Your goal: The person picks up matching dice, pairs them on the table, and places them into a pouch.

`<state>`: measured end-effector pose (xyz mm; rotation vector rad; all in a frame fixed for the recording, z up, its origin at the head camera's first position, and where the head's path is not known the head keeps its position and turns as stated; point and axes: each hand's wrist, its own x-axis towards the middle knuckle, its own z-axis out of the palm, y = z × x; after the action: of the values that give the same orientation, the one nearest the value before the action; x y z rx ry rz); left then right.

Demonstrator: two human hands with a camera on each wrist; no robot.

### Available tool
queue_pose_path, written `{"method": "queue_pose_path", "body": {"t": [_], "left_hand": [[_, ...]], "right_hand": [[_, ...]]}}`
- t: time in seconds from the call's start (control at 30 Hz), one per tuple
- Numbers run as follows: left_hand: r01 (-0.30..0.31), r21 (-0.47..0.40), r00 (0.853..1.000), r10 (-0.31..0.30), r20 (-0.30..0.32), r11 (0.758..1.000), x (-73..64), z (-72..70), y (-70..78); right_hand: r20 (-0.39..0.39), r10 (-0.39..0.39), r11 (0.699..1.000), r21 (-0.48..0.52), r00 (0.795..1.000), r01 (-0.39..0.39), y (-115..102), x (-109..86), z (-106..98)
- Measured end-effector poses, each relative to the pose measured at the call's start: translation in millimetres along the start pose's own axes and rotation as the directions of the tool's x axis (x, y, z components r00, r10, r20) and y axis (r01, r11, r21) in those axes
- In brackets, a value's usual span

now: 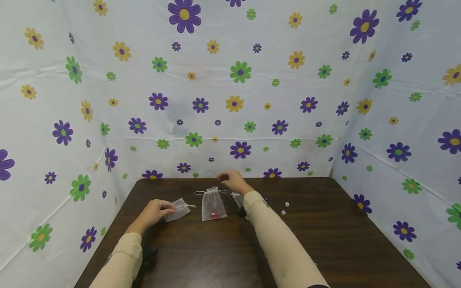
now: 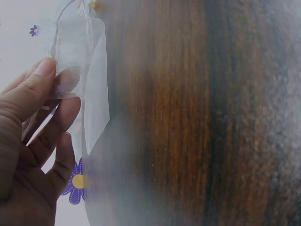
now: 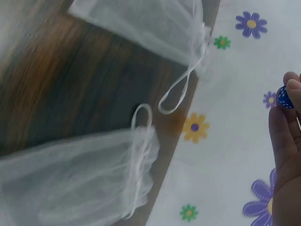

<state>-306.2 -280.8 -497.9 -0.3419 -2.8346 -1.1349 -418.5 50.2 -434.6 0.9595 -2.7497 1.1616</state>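
My left hand (image 1: 152, 214) pinches a small sheer white drawstring pouch (image 1: 180, 212) between thumb and fingers at the left of the table. In the left wrist view the pouch (image 2: 97, 80) hangs from the fingertips. Between the hands lies a second sheer pouch (image 1: 212, 199) with red dice (image 1: 215, 215) showing near its bottom. My right hand (image 1: 235, 182) is raised over the table's far side, pinching a blue die (image 3: 285, 97) with white dots in its fingertips. Partly hidden under the right forearm is a third sheer pouch (image 1: 237, 199).
Two white dice (image 1: 285, 209) lie right of the right forearm, and a dark blue die (image 1: 266, 199) shows close beside the sleeve. The brown wooden table (image 1: 201, 252) meets flower-printed white sheeting (image 1: 219, 160) at the back and sides.
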Motion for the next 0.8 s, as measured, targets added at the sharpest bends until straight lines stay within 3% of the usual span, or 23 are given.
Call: {"method": "queue_pose_path", "body": {"t": [0.13, 0.53, 0.8], "left_hand": [[0.011, -0.008, 1.000, -0.011, 0.011, 1.000, -0.4, 0.4, 0.3], [-0.050, 0.005, 0.999, 0.050, 0.008, 0.999, 13.3, 1.0, 7.5], [-0.004, -0.003, 1.000, 0.004, 0.022, 1.000, 5.5, 0.2, 4.8]], "right_hand": [[0.032, 0.000, 1.000, -0.015, 0.999, 0.000, -15, 5.3, 5], [0.081, -0.025, 1.000, -0.016, 0.996, 0.026, -50, 21.9, 13], [0.119, -0.074, 0.997, -0.013, 0.990, 0.076, -71, 26.9, 40]]}}
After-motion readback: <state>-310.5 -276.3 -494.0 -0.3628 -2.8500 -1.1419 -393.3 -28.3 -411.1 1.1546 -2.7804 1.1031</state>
